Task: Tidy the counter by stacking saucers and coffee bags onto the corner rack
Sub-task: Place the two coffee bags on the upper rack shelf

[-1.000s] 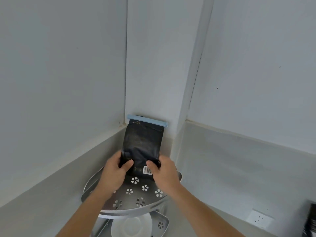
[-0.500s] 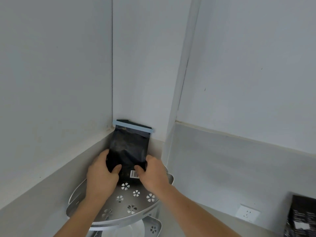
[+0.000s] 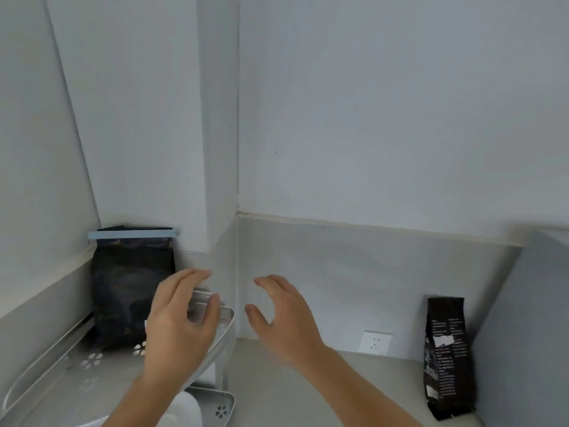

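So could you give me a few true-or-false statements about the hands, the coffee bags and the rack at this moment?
1. Both hands are empty. True: the left hand and the right hand are open and hold nothing.
2. The clipped coffee bag lies flat on the counter. False: it stands upright on the top shelf of the corner rack, against the wall.
3. A second coffee bag stands on the counter at the right. True.
4. A red clip closes the bag on the rack. False: the clip is light blue.
5. A wall socket sits between the right hand and the second coffee bag. True.
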